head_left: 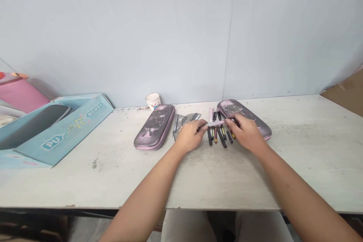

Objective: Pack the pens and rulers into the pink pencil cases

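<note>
On our worktop, going rightward: a zipped pencil case, clear set squares, then our left grip and right grip, both pinched on a pale pink pen above scattered markers, a second pencil case just behind the right.

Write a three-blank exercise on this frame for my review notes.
The left hand and right hand hold a pale pink pen between them, directly ____ the loose pens.
A pencil case lies to the ____ of the clear set squares.
A paper cup stands at the table's far edge, by the pale blue ____.

Missing words: above; left; wall.
</note>
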Motion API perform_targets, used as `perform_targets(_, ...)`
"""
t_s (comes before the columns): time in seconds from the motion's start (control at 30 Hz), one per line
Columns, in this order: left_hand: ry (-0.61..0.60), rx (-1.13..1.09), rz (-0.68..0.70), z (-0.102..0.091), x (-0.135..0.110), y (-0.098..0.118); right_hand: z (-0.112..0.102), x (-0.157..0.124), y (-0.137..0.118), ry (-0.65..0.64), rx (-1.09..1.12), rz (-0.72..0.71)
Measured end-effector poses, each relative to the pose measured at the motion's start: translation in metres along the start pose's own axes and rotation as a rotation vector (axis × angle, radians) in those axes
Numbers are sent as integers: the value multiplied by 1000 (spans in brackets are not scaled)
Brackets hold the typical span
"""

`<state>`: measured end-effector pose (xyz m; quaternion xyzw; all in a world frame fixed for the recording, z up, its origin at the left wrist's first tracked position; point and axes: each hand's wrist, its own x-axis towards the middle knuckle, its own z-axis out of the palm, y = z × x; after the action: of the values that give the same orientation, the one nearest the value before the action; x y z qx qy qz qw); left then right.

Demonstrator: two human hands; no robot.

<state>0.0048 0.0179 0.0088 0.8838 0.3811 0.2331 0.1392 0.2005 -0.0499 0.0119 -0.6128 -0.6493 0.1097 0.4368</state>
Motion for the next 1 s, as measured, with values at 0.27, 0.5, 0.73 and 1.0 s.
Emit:
perform_targets(0.27,-9,5,5,1,-1,-1,-1,0,2,-8,-24,45)
perform_targets(0.5,-19,-16,12,2,1,1,0,0,3,-5,-51,0)
perform_targets(0.73,-14,49,-126,-4,5,-17,-5,4,14,157,-191,-90)
perform_targets(1.0,228,695,146,-11,4,-7,4,5,24,165,-281,-165)
